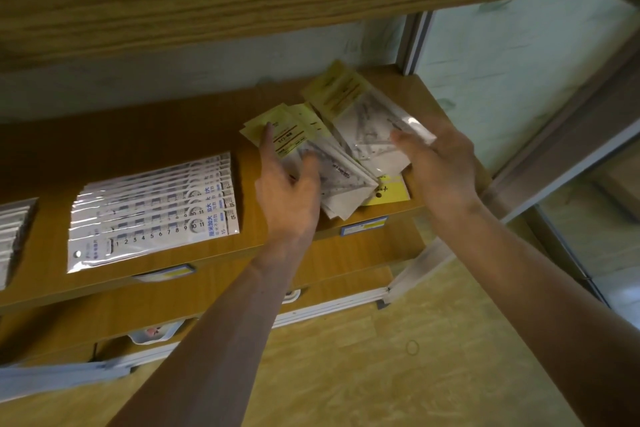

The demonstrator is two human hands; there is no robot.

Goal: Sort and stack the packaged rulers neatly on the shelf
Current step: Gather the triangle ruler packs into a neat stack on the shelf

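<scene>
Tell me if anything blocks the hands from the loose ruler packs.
Nothing visible does. The left hand already rests on the loose ruler packs, its fingers spread, and the right hand touches their right side. The neat stack lies apart, farther left on the shelf.

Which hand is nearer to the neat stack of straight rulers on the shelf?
Left. The left hand is just right of the ruler stack; the right hand is farther right, on the messy pile.

One fanned stack of straight rulers [154, 215], roughly nine; a loose heap of set-square packets [332, 135], uncountable.
</scene>
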